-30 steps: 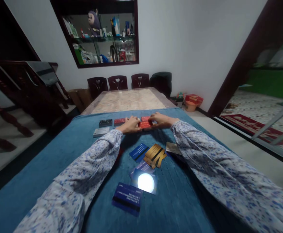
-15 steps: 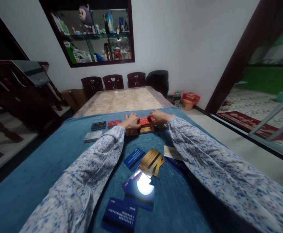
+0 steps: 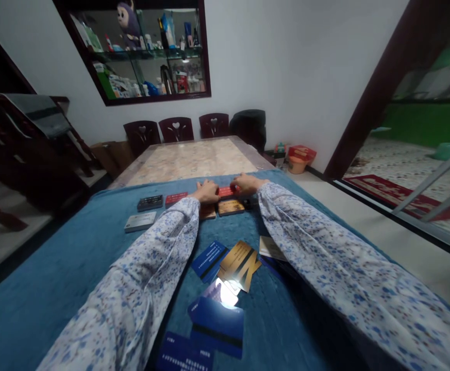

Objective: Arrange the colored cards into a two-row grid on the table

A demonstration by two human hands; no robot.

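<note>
At the far part of the blue cloth, a stack of red cards point(image 3: 226, 192) lies between my two hands. My left hand point(image 3: 206, 191) has its curled fingers against the stack's left end. Against the right end are the bent fingers of my right hand point(image 3: 247, 184). Just in front of the red cards sits a stack of gold cards point(image 3: 231, 207). An orange-brown stack point(image 3: 208, 212) shows partly beside my left wrist, and a dark stack point(image 3: 250, 204) is partly hidden under my right wrist.
Left of my hands lie a second red stack point(image 3: 176, 199), a black stack point(image 3: 150, 203) and a silver-grey stack point(image 3: 140, 221). Nearer me, loose blue cards point(image 3: 217, 324), gold cards point(image 3: 237, 262) and a cream card point(image 3: 271, 248) are scattered over the blue cloth point(image 3: 73, 273).
The view has tilted and shifted slightly. Both hands stay at the red stack's ends, and a little more of the gold stack's top shows in front of it.
</note>
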